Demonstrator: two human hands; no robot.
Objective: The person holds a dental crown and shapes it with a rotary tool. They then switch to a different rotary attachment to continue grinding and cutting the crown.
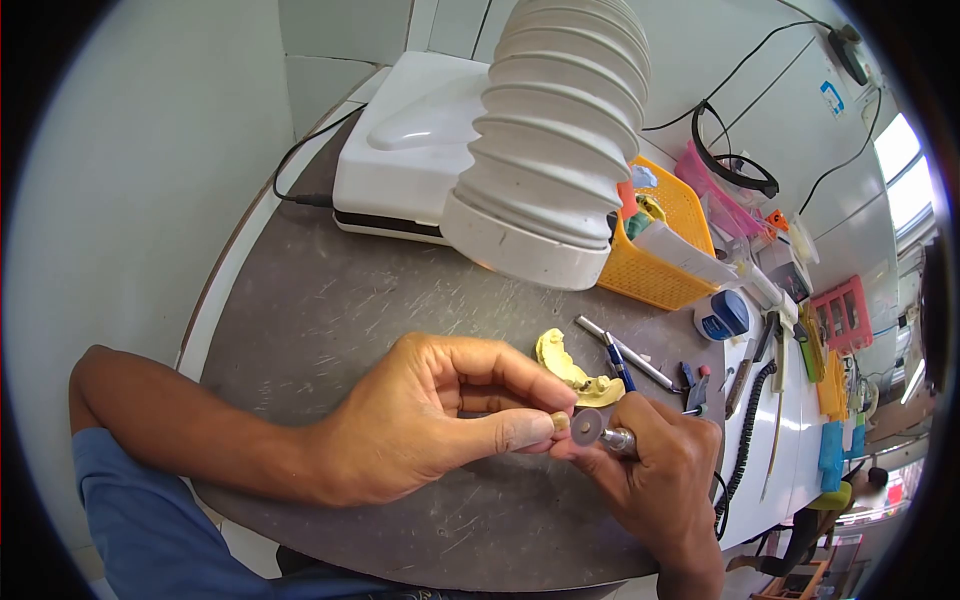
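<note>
Between the thumb and fingertips of my left hand [420,435] is a small yellowish piece [560,422], perhaps tooth-sized; its exact kind does not show. My right hand [665,465] is wrapped round a metal rotary handpiece [622,441] with a round grey disc [587,427] at its tip. The disc stands right beside the yellowish piece, and the fingertips of both hands nearly meet there. Just beyond them a pale yellow dental cast [562,362], shaped like a jaw arch, lies on the grey worktop [400,290].
A ribbed white hose [560,130] hangs over the worktop beside a white machine [410,140]. Behind the cast lie a white pen-like tool [640,360] and a blue pen [617,360]. An orange basket [660,280] and a blue-lidded jar [722,315] stand at the right.
</note>
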